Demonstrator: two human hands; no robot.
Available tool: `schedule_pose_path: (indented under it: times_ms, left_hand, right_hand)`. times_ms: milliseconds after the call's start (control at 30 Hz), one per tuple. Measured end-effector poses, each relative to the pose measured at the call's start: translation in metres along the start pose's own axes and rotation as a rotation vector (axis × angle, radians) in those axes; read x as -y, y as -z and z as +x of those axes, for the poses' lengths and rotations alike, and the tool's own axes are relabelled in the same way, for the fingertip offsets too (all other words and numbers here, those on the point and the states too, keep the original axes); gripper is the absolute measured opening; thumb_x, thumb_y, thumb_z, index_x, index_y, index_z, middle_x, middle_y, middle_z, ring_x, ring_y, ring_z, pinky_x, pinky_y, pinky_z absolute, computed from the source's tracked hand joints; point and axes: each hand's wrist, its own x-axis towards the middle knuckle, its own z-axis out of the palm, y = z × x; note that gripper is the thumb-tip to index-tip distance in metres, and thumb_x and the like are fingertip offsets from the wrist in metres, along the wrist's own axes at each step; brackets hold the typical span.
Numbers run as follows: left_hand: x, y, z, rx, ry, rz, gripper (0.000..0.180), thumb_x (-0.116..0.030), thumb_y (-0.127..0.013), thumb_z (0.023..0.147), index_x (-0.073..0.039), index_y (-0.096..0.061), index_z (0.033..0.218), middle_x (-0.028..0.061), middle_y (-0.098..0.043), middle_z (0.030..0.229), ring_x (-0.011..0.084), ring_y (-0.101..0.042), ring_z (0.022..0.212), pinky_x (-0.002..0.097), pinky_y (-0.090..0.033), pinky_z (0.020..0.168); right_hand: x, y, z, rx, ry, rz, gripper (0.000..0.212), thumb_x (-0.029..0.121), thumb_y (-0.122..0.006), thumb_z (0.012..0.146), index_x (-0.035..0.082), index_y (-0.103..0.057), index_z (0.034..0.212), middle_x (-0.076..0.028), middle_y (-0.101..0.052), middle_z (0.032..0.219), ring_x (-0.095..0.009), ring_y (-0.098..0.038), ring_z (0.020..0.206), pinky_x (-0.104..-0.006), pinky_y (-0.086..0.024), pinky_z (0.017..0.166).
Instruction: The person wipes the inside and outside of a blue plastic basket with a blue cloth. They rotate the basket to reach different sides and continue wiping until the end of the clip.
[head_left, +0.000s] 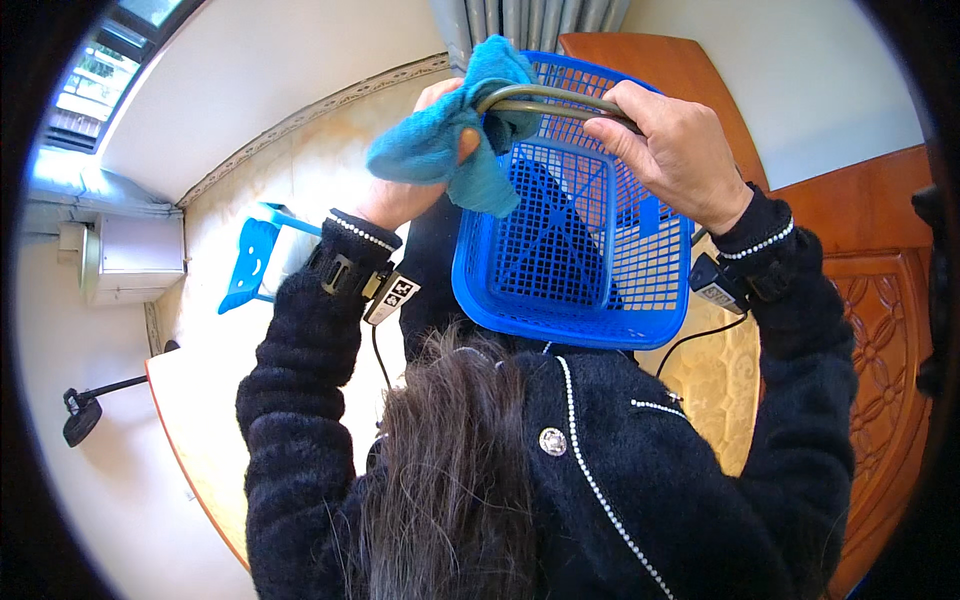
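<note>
A blue plastic mesh basket [570, 325] sits tilted at my lap, its inside facing up toward me. Two curved brownish-green handles [550, 98] arch over its far end. My right hand [690, 155] is closed around the handles at their right part. At the handles' left end, my left hand [395, 200] grips a crumpled teal cloth [420, 145]. The cloth is folded about the handles there, and my left thumb shows pressed against it. Most of the left fingers are hidden behind the cloth.
A small blue stool [250, 260] with a smiling face cut-out stands to the left. Carved wooden furniture [880, 330] is at the right, and grey curtains [540, 22] hang at the far side. A pale table [190, 420] with an orange-brown edge lies at the lower left.
</note>
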Motion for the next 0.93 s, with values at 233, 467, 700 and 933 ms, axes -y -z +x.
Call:
schedule_pose_path:
  times_ms: [233,467,700,933]
  left_hand:
    - [-0.054,-0.022,0.046,0.139,-0.4,0.41,0.056,0.0,-0.068,0.082,-0.008,-0.049,0.134,0.0155,-0.058,0.12,0.0308,-0.06,0.111,0.0396,-0.051,0.092]
    - [-0.033,0.001,0.032,0.134,-0.32,0.518,0.061,-0.006,-0.071,0.084,-0.005,-0.044,0.139,0.0183,-0.059,0.127,0.0328,-0.061,0.117,0.0399,-0.05,0.097]
    - [0.002,0.009,0.006,0.046,-0.03,0.206,0.07,-0.013,-0.078,0.079,-0.004,-0.042,0.138,0.0184,-0.059,0.121,0.0306,-0.06,0.115,0.0373,-0.048,0.099]
    - [-0.004,0.005,0.024,0.039,-0.025,0.408,0.057,-0.014,-0.075,0.08,-0.004,-0.048,0.129,0.0191,-0.059,0.122,0.0342,-0.061,0.112,0.0414,-0.047,0.095]
  right_hand:
    - [0.0,-0.008,0.005,-0.026,0.047,0.007,0.026,0.032,-0.063,0.094,0.007,-0.061,0.089,-0.014,-0.064,0.074,-0.033,-0.066,0.068,-0.0418,-0.053,0.06]
    - [0.009,0.001,0.017,0.061,0.054,-0.004,0.022,0.027,-0.06,0.096,0.006,-0.06,0.091,-0.015,-0.064,0.076,-0.033,-0.065,0.069,-0.0407,-0.052,0.061]
    - [0.004,0.011,0.021,0.129,0.044,0.015,0.021,0.025,-0.058,0.099,0.004,-0.055,0.101,-0.015,-0.063,0.079,-0.031,-0.064,0.07,-0.039,-0.052,0.061]
    - [0.004,0.006,0.023,0.192,-0.068,0.045,0.023,0.027,-0.058,0.099,0.004,-0.053,0.104,-0.016,-0.064,0.083,-0.03,-0.066,0.073,-0.0393,-0.052,0.064]
